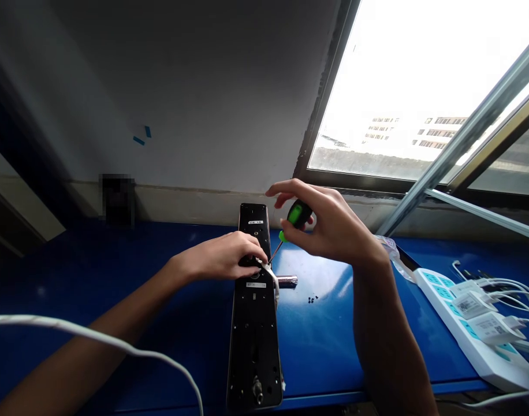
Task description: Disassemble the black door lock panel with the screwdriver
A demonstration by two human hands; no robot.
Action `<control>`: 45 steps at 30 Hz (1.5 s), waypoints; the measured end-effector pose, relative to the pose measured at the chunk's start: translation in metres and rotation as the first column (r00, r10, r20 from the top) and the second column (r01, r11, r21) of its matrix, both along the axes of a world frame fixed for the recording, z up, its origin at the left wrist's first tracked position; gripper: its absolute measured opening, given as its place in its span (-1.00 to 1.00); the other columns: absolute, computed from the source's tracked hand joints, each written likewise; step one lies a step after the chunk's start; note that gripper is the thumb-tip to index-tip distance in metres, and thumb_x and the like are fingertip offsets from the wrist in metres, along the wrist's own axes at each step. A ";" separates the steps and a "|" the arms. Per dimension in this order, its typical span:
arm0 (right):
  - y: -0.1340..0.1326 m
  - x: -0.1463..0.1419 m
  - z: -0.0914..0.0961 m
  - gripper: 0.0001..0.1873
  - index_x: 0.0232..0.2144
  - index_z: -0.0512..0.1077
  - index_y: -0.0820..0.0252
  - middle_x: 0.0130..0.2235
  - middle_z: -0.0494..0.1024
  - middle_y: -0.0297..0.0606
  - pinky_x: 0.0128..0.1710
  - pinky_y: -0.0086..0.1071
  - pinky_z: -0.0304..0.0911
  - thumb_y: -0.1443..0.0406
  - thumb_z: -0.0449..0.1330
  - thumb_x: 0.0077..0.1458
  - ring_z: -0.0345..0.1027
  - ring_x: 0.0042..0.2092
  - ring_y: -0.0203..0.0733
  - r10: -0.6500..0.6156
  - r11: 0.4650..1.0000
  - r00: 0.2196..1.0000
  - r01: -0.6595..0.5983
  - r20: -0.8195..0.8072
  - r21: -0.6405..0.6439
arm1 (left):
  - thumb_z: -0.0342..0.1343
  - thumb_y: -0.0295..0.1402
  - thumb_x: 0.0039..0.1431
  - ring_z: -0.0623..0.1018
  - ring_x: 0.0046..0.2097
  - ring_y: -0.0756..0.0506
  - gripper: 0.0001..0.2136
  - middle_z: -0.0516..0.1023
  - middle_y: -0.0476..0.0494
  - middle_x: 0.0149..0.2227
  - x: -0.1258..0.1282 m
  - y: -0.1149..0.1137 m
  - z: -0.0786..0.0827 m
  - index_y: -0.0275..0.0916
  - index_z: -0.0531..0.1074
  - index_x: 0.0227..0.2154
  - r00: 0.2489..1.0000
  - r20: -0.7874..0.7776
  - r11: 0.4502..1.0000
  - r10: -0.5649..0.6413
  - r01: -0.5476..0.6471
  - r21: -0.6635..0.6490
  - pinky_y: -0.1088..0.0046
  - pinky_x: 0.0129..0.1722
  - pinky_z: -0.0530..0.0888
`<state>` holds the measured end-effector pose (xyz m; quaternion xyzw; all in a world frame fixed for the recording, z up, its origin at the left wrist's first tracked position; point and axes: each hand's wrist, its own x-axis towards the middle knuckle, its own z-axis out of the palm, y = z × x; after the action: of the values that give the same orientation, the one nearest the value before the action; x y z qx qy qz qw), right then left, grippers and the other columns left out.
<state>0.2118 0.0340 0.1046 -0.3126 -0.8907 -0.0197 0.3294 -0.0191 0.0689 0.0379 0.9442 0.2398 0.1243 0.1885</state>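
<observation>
A long black panel, like the back plate of a door lock, lies lengthwise on the blue table, with labels, small holes and a metal post at its near end. My left hand rests on its upper half, thumb and forefinger closing around a white strip that runs over the right edge. My right hand grips a screwdriver by its black and green handle. The shaft tilts down-left, its tip by the panel's edge near my left fingertips. A shiny cylinder sticks out beside the panel.
Several tiny black screws lie on the blue table. At right stands a white power strip with plugged-in chargers and cables. A white cable crosses my left forearm. A wall and window are behind.
</observation>
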 end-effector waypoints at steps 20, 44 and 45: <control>-0.004 -0.001 0.002 -0.58 0.04 0.44 0.15 -0.16 0.60 -0.31 -0.35 -0.41 0.29 0.39 0.22 0.10 0.38 -0.34 -0.34 -0.026 0.999 1.000 0.026 -0.013 -0.019 | 0.23 -0.37 0.34 0.63 -0.04 -0.12 -0.79 0.68 -0.14 -0.07 -0.003 0.003 -0.002 -0.17 0.65 -0.03 1.000 0.011 1.000 -0.026 0.026 0.009 0.45 -0.05 0.51; 0.007 -0.002 0.001 -0.65 -0.06 0.37 0.14 -0.14 0.54 -0.31 -0.35 -0.43 0.28 0.40 0.25 0.07 0.36 -0.28 -0.33 0.048 0.997 0.999 -0.049 -0.012 -0.061 | 0.22 -0.36 0.34 0.65 -0.08 -0.11 -0.80 0.69 -0.15 -0.10 -0.003 0.004 -0.001 -0.16 0.66 -0.04 0.999 0.034 0.999 -0.019 0.020 -0.027 0.46 -0.10 0.53; 0.007 -0.002 0.000 -0.69 -0.08 0.38 0.15 -0.16 0.55 -0.32 -0.35 -0.43 0.28 0.36 0.27 0.10 0.36 -0.28 -0.33 0.034 0.998 0.999 -0.035 -0.012 -0.055 | 0.22 -0.37 0.33 0.65 -0.07 -0.11 -0.80 0.69 -0.15 -0.09 -0.003 0.004 -0.001 -0.15 0.66 -0.04 0.999 0.031 0.999 -0.017 0.018 -0.033 0.47 -0.09 0.53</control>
<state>0.2096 0.0408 0.1050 -0.3063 -0.8943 0.0122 0.3259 -0.0223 0.0727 0.0374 0.9410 0.2306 0.1329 0.2088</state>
